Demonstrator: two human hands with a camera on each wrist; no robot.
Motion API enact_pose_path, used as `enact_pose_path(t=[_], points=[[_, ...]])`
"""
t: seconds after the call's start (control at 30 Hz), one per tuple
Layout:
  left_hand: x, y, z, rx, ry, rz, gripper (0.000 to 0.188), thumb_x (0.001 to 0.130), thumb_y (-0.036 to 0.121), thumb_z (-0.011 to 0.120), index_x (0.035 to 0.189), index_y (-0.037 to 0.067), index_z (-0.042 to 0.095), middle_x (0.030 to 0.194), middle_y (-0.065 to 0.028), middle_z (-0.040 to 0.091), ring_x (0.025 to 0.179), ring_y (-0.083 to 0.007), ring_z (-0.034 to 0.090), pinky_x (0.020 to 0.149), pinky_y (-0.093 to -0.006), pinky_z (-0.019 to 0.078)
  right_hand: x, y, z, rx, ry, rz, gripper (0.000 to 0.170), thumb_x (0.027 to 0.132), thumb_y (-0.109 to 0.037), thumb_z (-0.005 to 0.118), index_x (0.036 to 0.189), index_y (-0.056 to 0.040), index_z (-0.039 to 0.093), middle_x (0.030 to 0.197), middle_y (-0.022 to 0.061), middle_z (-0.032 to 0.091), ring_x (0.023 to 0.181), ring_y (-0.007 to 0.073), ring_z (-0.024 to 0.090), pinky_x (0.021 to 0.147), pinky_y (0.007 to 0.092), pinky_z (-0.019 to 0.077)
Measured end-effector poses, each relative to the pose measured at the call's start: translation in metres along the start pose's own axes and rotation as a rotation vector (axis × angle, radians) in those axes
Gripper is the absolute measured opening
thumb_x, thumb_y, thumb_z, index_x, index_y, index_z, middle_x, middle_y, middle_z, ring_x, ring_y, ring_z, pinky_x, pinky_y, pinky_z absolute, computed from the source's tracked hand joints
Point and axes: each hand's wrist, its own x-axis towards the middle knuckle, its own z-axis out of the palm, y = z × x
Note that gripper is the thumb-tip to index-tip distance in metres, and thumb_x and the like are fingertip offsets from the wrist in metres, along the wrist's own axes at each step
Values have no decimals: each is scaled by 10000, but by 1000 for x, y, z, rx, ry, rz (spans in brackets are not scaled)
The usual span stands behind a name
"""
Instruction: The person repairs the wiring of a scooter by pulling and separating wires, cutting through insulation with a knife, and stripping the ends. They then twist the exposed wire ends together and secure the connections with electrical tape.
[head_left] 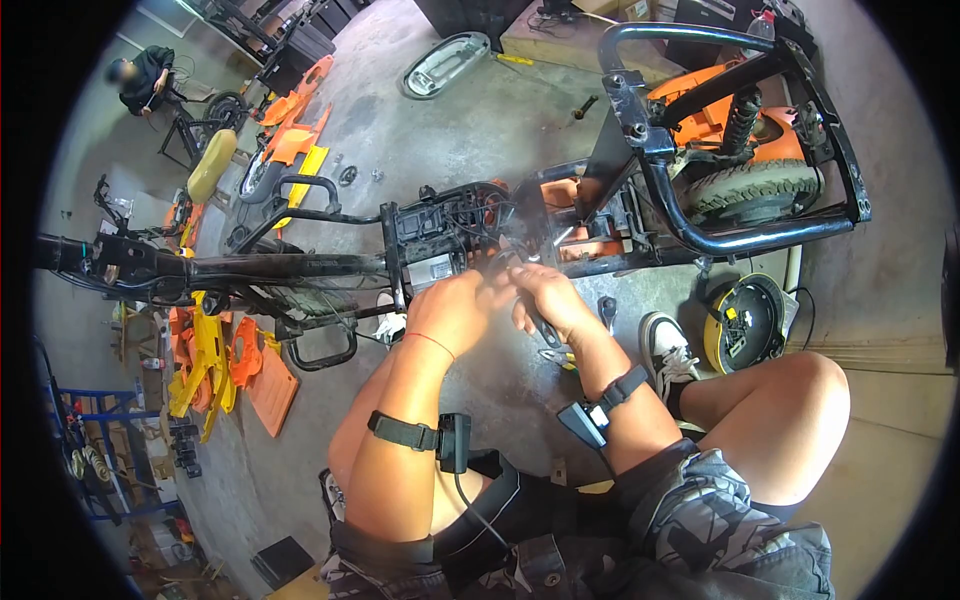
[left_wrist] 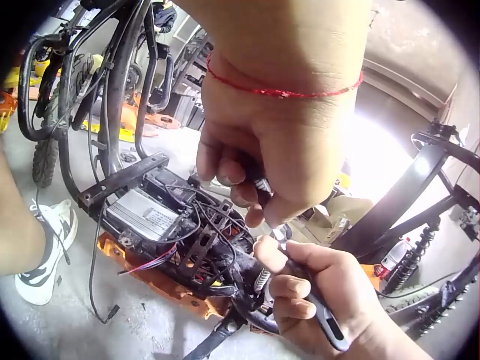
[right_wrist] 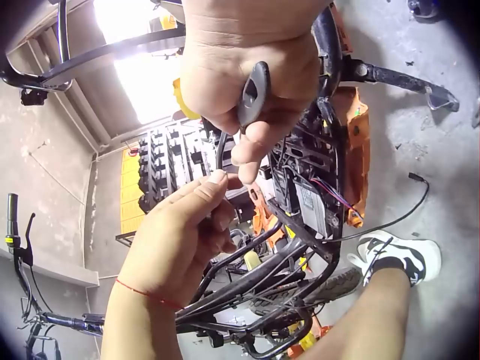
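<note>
The head view shows two bare hands over the open mid-section of a black frame (head_left: pixel 330 266). The right hand (head_left: pixel 560 300) grips a dark-handled tool (head_left: pixel 547 330), fingers curled round its handle; the tool's working end cannot be made out. The left hand (head_left: pixel 450 312) is closed up beside it, its bent fingers holding a dark item (left_wrist: pixel 261 185) with pale marks, mostly hidden.

Assessment of progress: the work appears to be partway along. In place: a metal box (left_wrist: pixel 146 215) sits in the frame among cabling, and a tyre (head_left: pixel 750 192) lies within the frame's far end. Outstanding: the mid-section has no cover over it, the coloured wires (left_wrist: pixel 154 259) show no visible connection at their near ends, and a black lead (left_wrist: pixel 94 277) trails to the floor, its connector (left_wrist: pixel 112 312) unmated. Orange and yellow panels (head_left: pixel 270 392) lie on the floor, apart from the frame. A wrench (head_left: pixel 607 310) rests on the floor near a shoe (head_left: pixel 668 345). Whether any fastener is seated or tight cannot be determined.
</note>
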Motion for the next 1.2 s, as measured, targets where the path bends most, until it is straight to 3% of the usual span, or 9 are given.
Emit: enact_pose_path(t=[0.1,0.33,0.4,0.63,0.83,1.2], points=[[0,0,-1,-4,-3,-1,284,930,301,576,1055,69,680,972,-234,692,956,-421,656,814,-495,505,-1,-3,1,8,14,28,316,1031,-219,441,1085,52,594,846,187,704,447,189,562,412,276,427],[-1,2,-2,-7,-5,5,264,937,295,562,1007,64,670,961,-227,688,949,-431,646,814,-504,499,0,-1,1,26,34,17,328,1034,-225,433,1084,55,597,816,170,700,448,178,552,418,275,428],[0,-2,3,-7,6,29,259,940,290,557,993,63,668,963,-220,688,948,-430,645,813,-508,497,1,0,0,30,35,1,330,1019,-217,414,998,53,602,843,195,719,491,183,589,405,279,443],[-5,4,0,-17,14,77,253,947,287,542,957,69,669,965,-205,687,939,-424,643,811,-521,491,10,6,4,50,101,-32,309,1008,-181,408,1008,68,591,809,183,708,500,177,583,416,279,446],[-5,11,-6,4,-22,64,261,950,297,538,945,75,675,946,-202,688,937,-428,642,805,-523,490,17,8,8,126,163,-79,245,979,-147,427,929,44,572,750,165,680,495,180,575,410,282,435],[-3,16,-15,-28,-12,-22,264,933,314,564,972,97,710,921,-200,696,931,-409,654,798,-491,500,12,9,12,163,228,-99,245,985,-144,416,976,46,571,784,162,691,494,167,569,422,270,443]])
